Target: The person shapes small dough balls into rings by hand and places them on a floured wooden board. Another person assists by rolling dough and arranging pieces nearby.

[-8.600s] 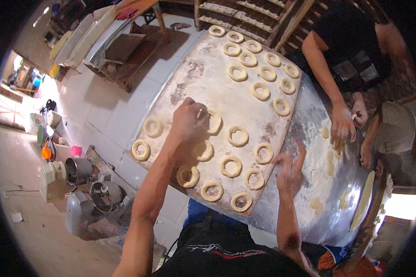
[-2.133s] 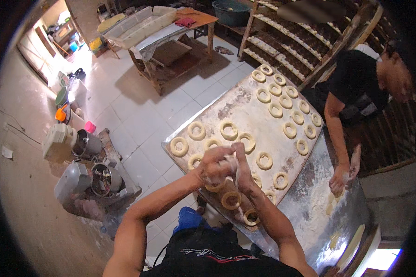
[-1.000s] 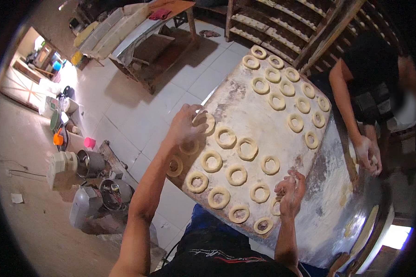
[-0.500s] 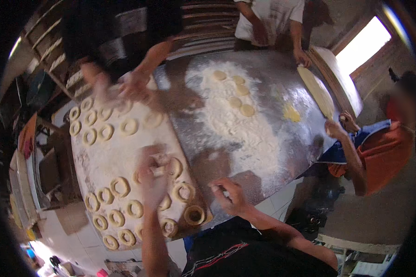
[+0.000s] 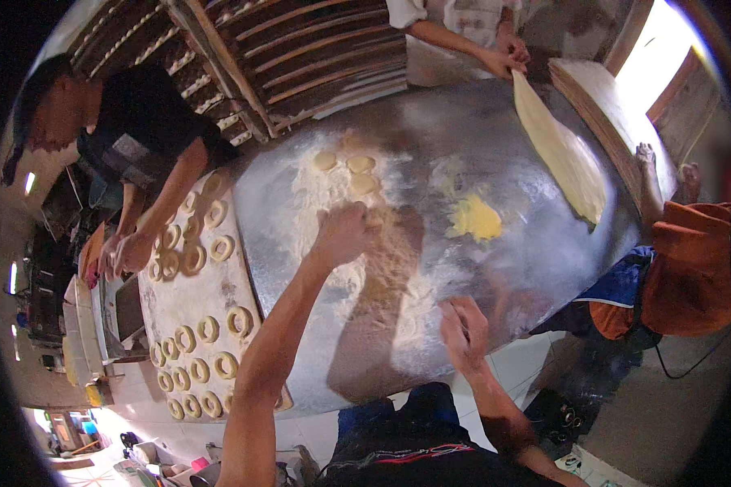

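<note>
Left hand (image 5: 345,234) stretched out over the floured patch (image 5: 341,191) of the metal desk (image 5: 536,252), fingers curled down onto a dough piece (grip itself hidden; cannot tell if closed). Three round dough discs (image 5: 349,166) lie just beyond that hand on the flour. Right hand (image 5: 463,329) rests near the desk's near edge, fingers loosely bent, holding nothing visible. Board of ring-shaped dough (image 5: 207,325) sits left of the flour; another person's hands (image 5: 130,252) touch rings there.
</note>
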`<state>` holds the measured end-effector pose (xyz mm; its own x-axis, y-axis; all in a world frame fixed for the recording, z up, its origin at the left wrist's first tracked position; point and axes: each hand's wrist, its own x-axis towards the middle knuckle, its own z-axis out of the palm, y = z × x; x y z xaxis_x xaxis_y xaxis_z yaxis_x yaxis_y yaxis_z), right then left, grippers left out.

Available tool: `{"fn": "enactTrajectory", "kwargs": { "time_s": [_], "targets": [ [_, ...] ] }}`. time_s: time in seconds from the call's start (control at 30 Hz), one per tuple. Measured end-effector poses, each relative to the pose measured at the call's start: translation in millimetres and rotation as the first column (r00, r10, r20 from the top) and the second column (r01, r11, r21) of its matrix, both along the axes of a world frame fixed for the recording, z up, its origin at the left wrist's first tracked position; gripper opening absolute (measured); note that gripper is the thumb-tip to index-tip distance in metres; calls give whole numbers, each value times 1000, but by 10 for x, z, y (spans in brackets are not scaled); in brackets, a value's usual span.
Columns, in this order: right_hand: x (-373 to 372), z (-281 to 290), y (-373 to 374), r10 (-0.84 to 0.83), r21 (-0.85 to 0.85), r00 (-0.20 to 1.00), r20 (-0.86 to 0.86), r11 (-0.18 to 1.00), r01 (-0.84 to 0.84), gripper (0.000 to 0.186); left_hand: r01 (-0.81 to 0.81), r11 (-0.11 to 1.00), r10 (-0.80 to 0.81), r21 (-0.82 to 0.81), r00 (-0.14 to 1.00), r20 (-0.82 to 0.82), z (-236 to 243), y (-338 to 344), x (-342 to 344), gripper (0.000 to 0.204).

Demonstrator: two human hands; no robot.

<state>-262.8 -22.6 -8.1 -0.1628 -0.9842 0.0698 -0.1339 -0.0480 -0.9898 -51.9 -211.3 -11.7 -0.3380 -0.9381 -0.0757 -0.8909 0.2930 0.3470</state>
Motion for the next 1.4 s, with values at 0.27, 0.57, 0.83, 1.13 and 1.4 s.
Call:
{"fn": "enactTrajectory", "kwargs": {
  "time_s": [0.27, 0.57, 0.83, 1.13, 1.4],
  "targets": [
    [251, 81, -796, 280, 32, 950, 137, 957, -287, 26, -133, 922, 388, 365, 340, -857, 468, 1004, -409, 49],
    [550, 410, -608, 532, 174, 834, 147, 816, -552, 30, -179, 954, 294, 242, 726, -622, 742, 1344, 193, 93],
    [931, 316, -642, 417, 116, 882, -220, 909, -400, 40, -43, 968, 230, 249, 558, -797, 381, 1446, 490, 86],
    [884, 196, -174, 306, 105, 470, 828, 739, -665, 56, -782, 589, 219, 201, -85, -972, 34, 1805, -143, 54],
    [842, 410, -6, 244, 265, 544, 803, 672, -692, 24, -842, 539, 68, -31, 80, -994, 243, 2192, -285, 38]
  ]
}}
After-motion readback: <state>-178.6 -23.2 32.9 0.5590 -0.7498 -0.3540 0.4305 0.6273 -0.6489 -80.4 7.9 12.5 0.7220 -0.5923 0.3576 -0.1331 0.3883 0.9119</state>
